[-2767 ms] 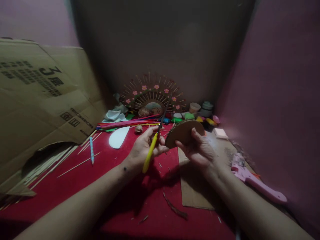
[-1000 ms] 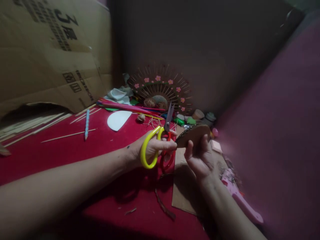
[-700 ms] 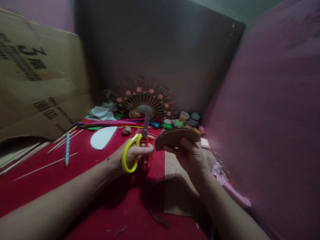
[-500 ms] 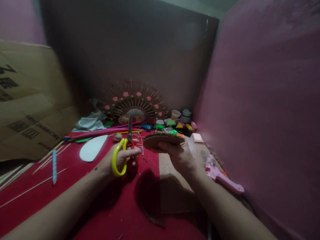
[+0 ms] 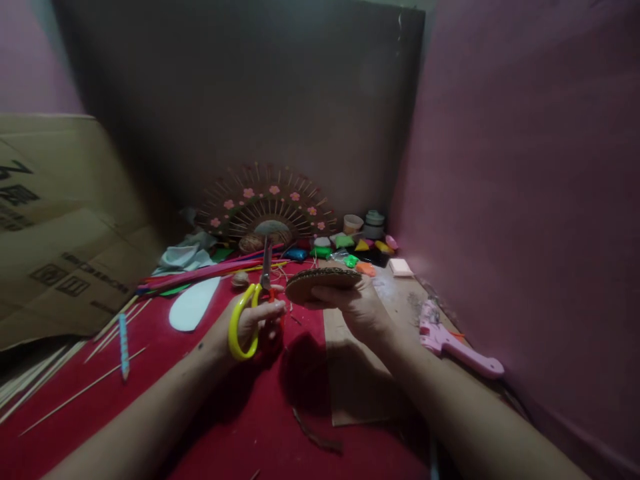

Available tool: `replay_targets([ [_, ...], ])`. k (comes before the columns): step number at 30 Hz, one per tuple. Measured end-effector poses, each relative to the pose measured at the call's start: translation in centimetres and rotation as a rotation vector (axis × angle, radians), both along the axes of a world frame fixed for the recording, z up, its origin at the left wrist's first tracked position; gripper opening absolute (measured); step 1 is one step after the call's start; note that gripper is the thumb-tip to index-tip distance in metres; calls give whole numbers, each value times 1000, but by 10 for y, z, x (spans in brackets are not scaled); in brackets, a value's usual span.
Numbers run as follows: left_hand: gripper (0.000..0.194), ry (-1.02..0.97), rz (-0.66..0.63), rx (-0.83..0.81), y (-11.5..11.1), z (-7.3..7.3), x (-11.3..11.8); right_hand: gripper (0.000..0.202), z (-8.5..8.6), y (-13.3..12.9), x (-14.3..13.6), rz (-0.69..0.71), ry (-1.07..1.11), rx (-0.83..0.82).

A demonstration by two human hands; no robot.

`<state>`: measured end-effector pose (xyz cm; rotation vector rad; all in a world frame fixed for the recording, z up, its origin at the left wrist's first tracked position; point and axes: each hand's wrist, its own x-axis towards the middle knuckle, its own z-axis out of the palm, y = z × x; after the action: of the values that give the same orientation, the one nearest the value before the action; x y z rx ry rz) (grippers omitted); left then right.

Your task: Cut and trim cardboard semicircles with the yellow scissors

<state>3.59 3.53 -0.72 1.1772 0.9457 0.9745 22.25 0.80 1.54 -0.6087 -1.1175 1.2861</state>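
Within hands [image 5: 364, 315], scissors [image 5: 266, 270] left, seemingly cardboard [image 5: 304, 287] right

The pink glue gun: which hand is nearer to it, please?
Right. The right hand, holding the cardboard disc, is left of the pink glue gun; the left hand, holding the scissors, is farther left.

On the cardboard box [image 5: 75, 227], a large character [image 5: 20, 195], apparently 层, is printed below a figure [image 5: 14, 169] cut off leftward; boxed marks [image 5: 46, 272] and a lettering line [image 5: 95, 272] cannot be read.
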Motion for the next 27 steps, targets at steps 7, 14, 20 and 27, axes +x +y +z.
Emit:
replay_targets([
  [7,38,-72,38,-70,0,0,1,27,-2,4,2,2,119,-63],
  [14,25,-176,8,-151,0,5,3,23,-3,5,3,-43,116,-29],
  [20,16,-288,19,-213,-5,11,6,19,-3,-5,1,-231,-362,339],
  [27,18,-333,-115,-288,-13,15,8,34,-13,-9,6,-358,-934,954],
])
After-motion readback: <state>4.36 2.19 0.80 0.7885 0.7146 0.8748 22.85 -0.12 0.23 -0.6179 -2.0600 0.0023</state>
